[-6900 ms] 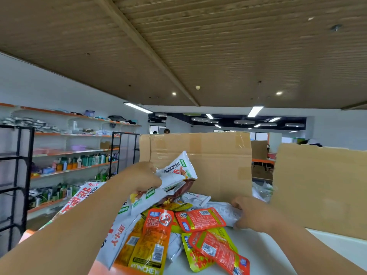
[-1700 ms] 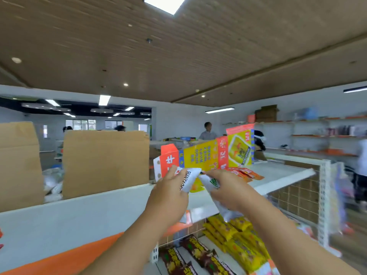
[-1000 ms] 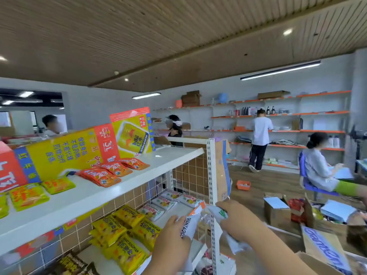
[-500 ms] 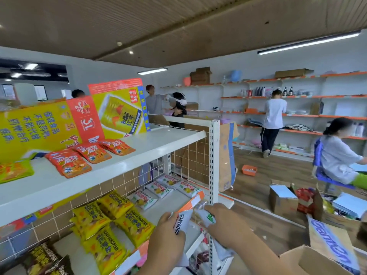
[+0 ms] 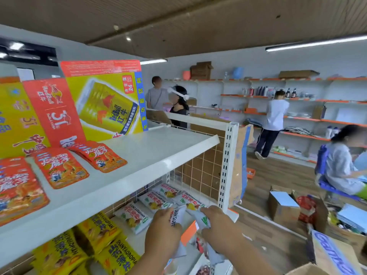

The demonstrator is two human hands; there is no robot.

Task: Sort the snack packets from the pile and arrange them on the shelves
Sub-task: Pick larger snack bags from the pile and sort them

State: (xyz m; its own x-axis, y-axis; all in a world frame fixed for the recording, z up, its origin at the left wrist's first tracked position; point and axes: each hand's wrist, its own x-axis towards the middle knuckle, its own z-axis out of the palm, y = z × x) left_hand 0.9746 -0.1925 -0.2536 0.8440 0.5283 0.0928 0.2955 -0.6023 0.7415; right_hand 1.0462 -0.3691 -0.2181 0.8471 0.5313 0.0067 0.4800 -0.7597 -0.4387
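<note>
My left hand (image 5: 161,230) and my right hand (image 5: 216,225) each grip white snack packets (image 5: 178,215) in front of the middle shelf (image 5: 137,243). More white packets (image 5: 156,201) lie in a row at that shelf's right end, just beyond my hands. Yellow packets (image 5: 97,247) lie to their left. Red-orange packets (image 5: 59,167) rest on the white top shelf (image 5: 151,155). The lower ends of the held packets hang below my hands, partly hidden by my wrists.
A yellow and red drink carton (image 5: 95,102) stands at the back of the top shelf. A perforated white upright (image 5: 227,165) and wire grid close the shelf's right end. Cardboard boxes (image 5: 282,205) sit on the floor at right. Several people stand or sit by the wall shelves (image 5: 297,116).
I turned from the pile at the cardboard boxes to the shelf unit, carrying the white packets. Over the last second my hands rose toward the white packets on the middle shelf.
</note>
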